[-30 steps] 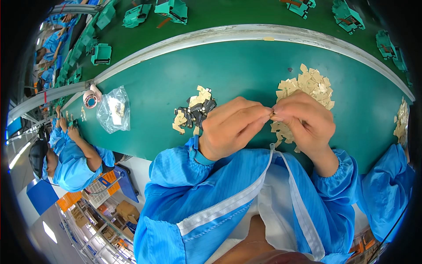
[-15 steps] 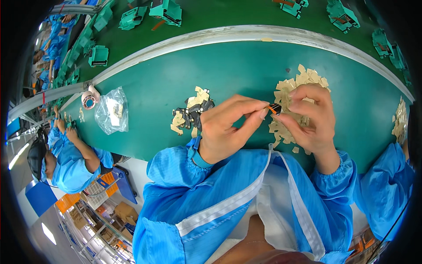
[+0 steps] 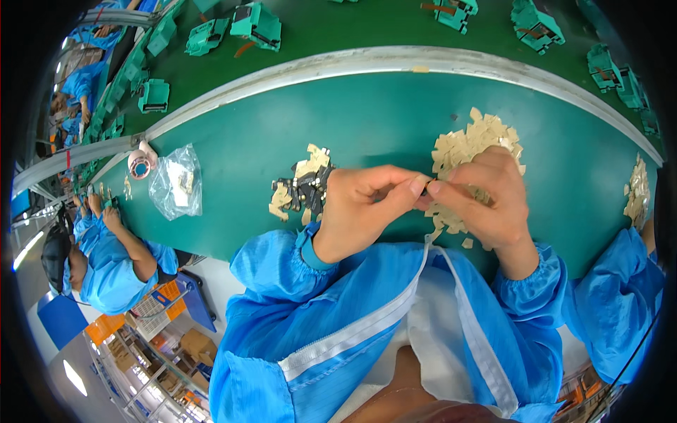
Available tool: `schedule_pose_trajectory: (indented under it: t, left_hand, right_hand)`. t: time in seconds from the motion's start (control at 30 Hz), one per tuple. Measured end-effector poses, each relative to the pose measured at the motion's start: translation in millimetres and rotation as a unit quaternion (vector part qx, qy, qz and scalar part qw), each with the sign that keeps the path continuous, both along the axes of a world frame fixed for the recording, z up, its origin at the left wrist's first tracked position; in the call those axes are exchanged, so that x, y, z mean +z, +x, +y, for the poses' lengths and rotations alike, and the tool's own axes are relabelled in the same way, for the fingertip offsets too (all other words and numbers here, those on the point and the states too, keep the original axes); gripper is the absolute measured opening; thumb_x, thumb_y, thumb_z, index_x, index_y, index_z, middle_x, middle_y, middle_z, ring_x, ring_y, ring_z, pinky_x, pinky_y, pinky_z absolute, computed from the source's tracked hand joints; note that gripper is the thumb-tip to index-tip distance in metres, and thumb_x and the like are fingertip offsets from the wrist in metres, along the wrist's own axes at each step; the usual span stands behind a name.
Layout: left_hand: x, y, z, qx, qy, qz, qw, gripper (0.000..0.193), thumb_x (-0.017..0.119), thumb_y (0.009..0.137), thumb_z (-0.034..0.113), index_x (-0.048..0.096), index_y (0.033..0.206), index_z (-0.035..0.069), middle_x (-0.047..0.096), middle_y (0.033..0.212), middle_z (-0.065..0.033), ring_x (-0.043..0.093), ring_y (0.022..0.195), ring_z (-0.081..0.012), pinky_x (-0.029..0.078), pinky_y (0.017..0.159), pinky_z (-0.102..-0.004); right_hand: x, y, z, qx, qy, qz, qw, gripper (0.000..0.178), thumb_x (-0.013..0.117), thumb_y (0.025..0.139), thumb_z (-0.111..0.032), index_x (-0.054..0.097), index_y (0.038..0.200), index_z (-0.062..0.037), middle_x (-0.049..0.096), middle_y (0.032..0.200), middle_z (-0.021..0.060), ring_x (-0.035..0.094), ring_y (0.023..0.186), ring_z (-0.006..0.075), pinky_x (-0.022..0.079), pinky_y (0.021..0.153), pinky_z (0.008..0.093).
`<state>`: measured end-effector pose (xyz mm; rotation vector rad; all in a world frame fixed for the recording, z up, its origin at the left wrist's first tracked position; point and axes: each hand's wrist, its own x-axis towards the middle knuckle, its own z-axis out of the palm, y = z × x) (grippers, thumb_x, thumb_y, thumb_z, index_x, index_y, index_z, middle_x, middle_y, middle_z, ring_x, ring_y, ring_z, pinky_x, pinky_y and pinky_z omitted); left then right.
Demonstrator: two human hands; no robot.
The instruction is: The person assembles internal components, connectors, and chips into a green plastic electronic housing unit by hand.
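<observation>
My left hand [image 3: 367, 208] and my right hand [image 3: 492, 204] meet in front of me, thumbs and fingertips pinching a small black-and-orange piece [image 3: 427, 187] between them. Most of that piece is hidden by the fingertips, so its exact kind does not show. Behind and under my right hand spreads a heap of flat beige pieces [image 3: 465, 144]. To the left of my left hand lies a smaller pile of flat black parts [image 3: 307, 190], with beige pieces [image 3: 315, 161] mixed in and on top.
A clear plastic bag [image 3: 175, 185] and a tape roll [image 3: 139, 166] lie on the green table [image 3: 240, 155] at left. Beyond a pale rail [image 3: 352, 62], teal fixtures [image 3: 257, 27] stand on a green surface. Co-workers sit at left [image 3: 116, 254] and right [image 3: 613, 296]; another beige pile [image 3: 637, 189] is far right.
My right fingertips have closed in on the small piece and now cover most of it. The view has shifted slightly, and the teal fixtures beyond the rail appear a little farther left.
</observation>
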<state>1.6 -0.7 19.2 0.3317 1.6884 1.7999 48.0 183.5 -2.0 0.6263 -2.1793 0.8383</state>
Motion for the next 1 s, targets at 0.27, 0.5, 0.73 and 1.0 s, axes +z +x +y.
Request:
schedule_pose_trajectory:
  t: [0.27,0.5,0.73,1.0]
  left_hand:
    - [-10,-7,-8,-0.03,-0.046,0.065,0.996,0.011,0.059,0.085,0.002,0.067,0.086,-0.007,0.068,0.082,-0.0109,0.063,0.071,-0.0124,0.052,0.067,-0.0243]
    - [-27,-4,-2,0.062,-0.066,0.101,0.991,0.007,0.063,0.082,0.003,0.067,0.08,-0.002,0.068,0.077,-0.0074,0.062,0.065,-0.0129,0.051,0.062,-0.0245]
    - [-19,-5,-2,-0.107,-0.238,0.435,0.862,0.014,0.073,0.067,0.003,0.068,0.08,0.007,0.062,0.072,-0.0048,0.057,0.071,-0.0188,0.046,0.057,-0.0267]
    - [-27,-2,-3,-0.001,-0.031,0.224,0.974,0.041,0.068,0.077,0.002,0.056,0.116,0.003,0.057,0.113,-0.013,0.057,0.081,-0.015,0.049,0.068,-0.0271]
  right_hand:
    - [-2,2,-3,0.01,-0.008,-0.016,1.0,0.028,0.07,0.053,-0.007,0.069,0.081,-0.0052,0.057,0.084,0.0057,0.052,0.071,0.0207,0.041,0.055,0.0309]
    - [3,-10,30,-0.121,-0.264,0.002,0.957,0.031,0.061,0.075,0.005,0.057,0.106,0.0011,0.058,0.099,0.0154,0.058,0.085,0.0227,0.048,0.07,0.0317]
    - [-1,-101,117,-0.431,-0.118,-0.092,0.89,0.069,0.067,0.081,-0.008,0.026,0.135,0.0022,0.055,0.118,0.0171,0.056,0.102,0.0218,0.045,0.085,0.0297]
    - [28,-77,99,-0.069,-0.388,-0.27,0.878,0.072,0.061,0.083,-0.004,0.018,0.14,0.0039,0.064,0.1,0.0162,0.061,0.086,0.013,0.047,0.069,0.0203]
